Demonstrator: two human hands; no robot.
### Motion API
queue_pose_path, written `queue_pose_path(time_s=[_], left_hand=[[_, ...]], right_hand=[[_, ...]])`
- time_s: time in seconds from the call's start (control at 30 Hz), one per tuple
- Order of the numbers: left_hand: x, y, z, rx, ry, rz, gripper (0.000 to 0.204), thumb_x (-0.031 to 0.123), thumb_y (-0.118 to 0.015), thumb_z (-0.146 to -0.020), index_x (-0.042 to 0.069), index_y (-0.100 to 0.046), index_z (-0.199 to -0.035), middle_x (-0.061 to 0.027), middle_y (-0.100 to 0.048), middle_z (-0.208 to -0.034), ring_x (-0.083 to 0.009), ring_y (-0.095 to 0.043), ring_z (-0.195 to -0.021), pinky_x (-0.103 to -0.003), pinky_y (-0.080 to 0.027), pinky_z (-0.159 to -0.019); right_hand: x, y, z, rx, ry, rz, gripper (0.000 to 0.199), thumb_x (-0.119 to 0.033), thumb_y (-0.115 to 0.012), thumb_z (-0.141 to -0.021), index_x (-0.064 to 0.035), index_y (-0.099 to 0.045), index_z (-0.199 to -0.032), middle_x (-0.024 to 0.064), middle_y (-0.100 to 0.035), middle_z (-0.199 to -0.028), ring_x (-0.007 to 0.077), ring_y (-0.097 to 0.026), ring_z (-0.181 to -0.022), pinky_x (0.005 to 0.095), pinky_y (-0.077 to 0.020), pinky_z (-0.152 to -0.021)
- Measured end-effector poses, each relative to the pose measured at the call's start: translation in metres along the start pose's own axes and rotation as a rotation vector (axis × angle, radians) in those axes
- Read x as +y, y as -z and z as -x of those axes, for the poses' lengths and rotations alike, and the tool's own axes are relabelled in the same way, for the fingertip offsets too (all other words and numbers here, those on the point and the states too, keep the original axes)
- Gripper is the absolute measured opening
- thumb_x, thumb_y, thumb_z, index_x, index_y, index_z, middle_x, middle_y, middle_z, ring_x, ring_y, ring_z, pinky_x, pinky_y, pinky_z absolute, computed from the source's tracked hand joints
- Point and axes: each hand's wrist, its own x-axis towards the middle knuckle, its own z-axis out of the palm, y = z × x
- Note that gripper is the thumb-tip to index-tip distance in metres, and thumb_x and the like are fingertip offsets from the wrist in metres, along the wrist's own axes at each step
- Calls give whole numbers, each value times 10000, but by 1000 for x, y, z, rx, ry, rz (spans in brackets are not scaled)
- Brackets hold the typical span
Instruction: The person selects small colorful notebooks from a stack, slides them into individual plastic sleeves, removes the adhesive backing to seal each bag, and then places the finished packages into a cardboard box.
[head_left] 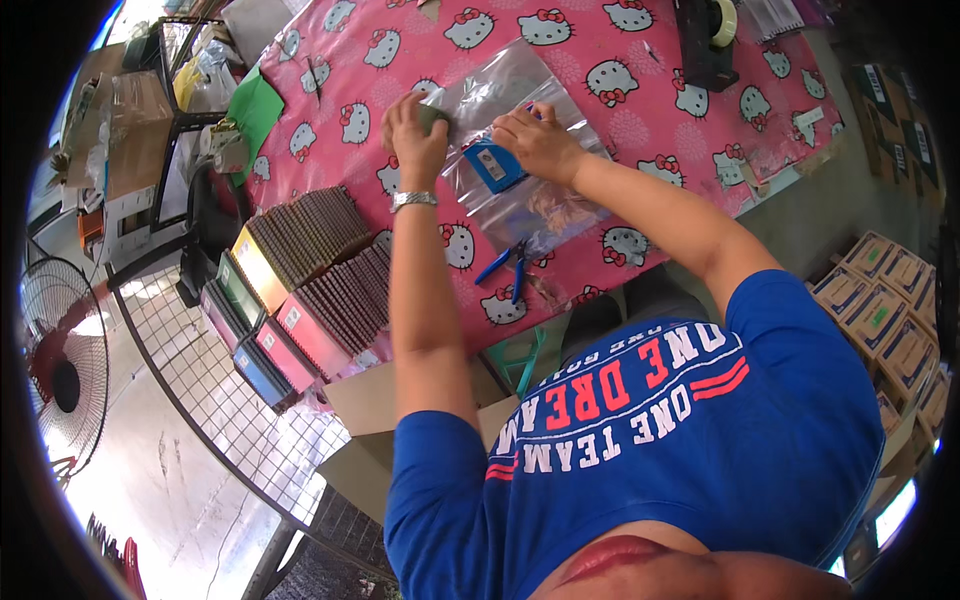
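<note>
On the pink table cover, a clear plastic sheet or bag lies flat and catches the light. My left hand, with a metal watch at the wrist, curves its fingers round a dark green rounded thing at the plastic's left edge; its kind I cannot make out. My right hand has its fingers bent over a flat blue pack with a white label, gripping its upper right part. The pack lies on or in the plastic; which, I cannot tell. Blue-handled pliers or nippers rest below the plastic.
Stacked spiral-bound notebooks stand at the table's left edge, beside a wire rack. A black tape dispenser sits at the far right. Cartons are piled right of me. A fan stands far left.
</note>
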Motion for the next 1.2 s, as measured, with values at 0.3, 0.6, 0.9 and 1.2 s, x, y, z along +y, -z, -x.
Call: queue_pose_path(time_s=[0.3,0.6,0.9,1.2], left_hand=[[3,41,39,-487,-200,-364,248,102,-603,-734,127,-619,-980,-77,-566,-1174,-301,-492,-1174,-403,-359,-967],[-19,23,15,-550,-119,-293,463,102,-570,-743,175,-582,-1200,-24,-502,-1357,-271,-396,-1311,-443,-223,-1111],[-89,-13,-12,-66,223,-97,293,176,-715,-740,95,-693,-1021,-181,-551,-1191,-335,-527,-1121,-414,-429,-951],[-151,6,36,-73,563,307,204,105,-761,-746,63,-727,-943,-96,-594,-1040,-195,-592,-830,-314,-494,-725]], right_hand=[[-1,3,7,-111,-45,97,212,-217,-495,-856,-201,-549,-1060,-53,-549,-1055,111,-507,-1040,402,-298,-935],[-6,-4,1,-135,-44,-21,199,-214,-479,-873,-221,-545,-1060,-59,-537,-1062,125,-496,-1056,414,-296,-941],[-3,0,2,-153,-37,27,210,-204,-469,-877,-217,-534,-1077,-42,-530,-1082,138,-493,-1065,429,-288,-962],[-23,3,-7,-168,-40,-52,226,-199,-451,-892,-214,-528,-1104,-37,-533,-1120,140,-480,-1111,445,-291,-979]])
